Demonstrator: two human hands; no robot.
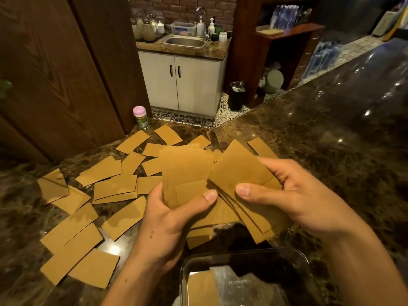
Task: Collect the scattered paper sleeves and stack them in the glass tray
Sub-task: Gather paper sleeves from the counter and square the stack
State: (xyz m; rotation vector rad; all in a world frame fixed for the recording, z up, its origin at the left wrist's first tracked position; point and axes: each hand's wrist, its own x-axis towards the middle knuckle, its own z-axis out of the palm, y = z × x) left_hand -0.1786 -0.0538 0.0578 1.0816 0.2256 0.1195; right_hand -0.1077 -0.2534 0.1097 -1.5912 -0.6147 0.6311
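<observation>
While held above the marble tabletop [309,133], both bare hands gripped fanned bundles of brown paper sleeves: left hand [174,217] with grip clamped on one bundle [185,171], right hand [293,195] clamped on another [238,171]. Lay scattered flat over the tabletop's left side, many more sleeves [114,186]. Sat nearest, below the hands, a glass tray [306,261] with one sleeve [202,288] inside.

Paper sleeves [220,180] in both hands [231,208]
</observation>
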